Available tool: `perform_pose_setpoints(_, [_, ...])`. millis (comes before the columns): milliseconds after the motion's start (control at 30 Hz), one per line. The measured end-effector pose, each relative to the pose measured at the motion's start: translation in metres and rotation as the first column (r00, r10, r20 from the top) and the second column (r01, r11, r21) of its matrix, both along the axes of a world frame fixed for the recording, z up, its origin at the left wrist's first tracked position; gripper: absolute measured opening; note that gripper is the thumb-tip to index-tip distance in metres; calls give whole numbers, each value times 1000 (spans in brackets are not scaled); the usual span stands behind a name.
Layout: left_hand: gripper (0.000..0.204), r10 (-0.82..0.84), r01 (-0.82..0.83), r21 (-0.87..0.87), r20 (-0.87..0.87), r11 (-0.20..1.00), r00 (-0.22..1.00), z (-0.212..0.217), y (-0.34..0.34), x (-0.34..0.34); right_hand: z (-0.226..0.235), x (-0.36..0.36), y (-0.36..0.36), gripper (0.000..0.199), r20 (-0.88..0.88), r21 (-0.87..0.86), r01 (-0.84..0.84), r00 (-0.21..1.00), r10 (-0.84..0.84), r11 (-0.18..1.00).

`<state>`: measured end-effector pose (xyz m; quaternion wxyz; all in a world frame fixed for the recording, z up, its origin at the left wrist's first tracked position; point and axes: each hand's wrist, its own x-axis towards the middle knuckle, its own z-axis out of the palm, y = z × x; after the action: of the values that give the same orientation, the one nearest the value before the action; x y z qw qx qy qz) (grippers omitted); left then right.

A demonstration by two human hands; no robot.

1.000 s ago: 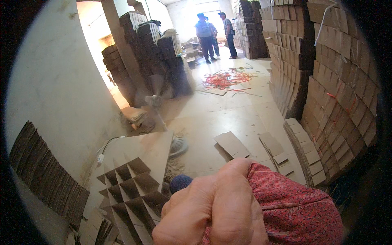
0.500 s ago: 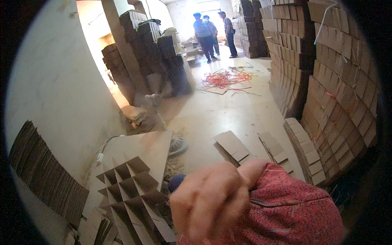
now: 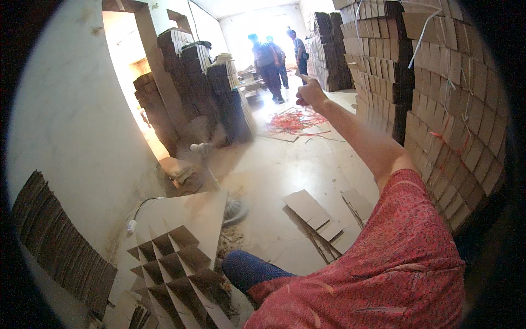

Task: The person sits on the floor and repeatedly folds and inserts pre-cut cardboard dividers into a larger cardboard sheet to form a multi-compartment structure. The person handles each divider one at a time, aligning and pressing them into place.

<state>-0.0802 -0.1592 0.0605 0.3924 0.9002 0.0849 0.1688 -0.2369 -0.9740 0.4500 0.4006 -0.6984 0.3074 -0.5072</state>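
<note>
My right arm, in a red patterned sleeve (image 3: 378, 247), is stretched out ahead toward the far end of the room. My right hand (image 3: 312, 95) is closed at its end, one finger seeming to point forward and the others curled in; no held thing shows. It is up in the air, clear of any surface. Low on the left, an assembled cardboard divider grid (image 3: 172, 260) rests on a pale board (image 3: 192, 211). Next to it is my knee (image 3: 252, 268) in dark blue cloth. My left hand is out of the picture.
Tall stacks of cardboard (image 3: 444, 109) line the right side, and more stacks (image 3: 192, 82) stand left by a doorway. Loose cardboard sheets (image 3: 307, 208) lie on the floor. Beyond are tangled red straps (image 3: 293, 122), a fan (image 3: 203, 145) and several people (image 3: 267, 63).
My right hand has swung from close in front of me up and forward, and the arm is now extended. The view has shifted slightly. The divider grid has stayed in place.
</note>
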Motion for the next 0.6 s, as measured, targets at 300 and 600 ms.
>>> perform_pose_setpoints(300, [26, -12, -5, -239, -67, 971, 998, 20, -11, -4, -12, -5, -69, 63, -230, -159, 192, 947, -226, 968])
perform_pose_setpoints(600, [26, 36, -59, 231, 103, 971, 994, -9, 21, 0, -41, 18, -77, 45, -308, -240, 58, 942, -133, 969])
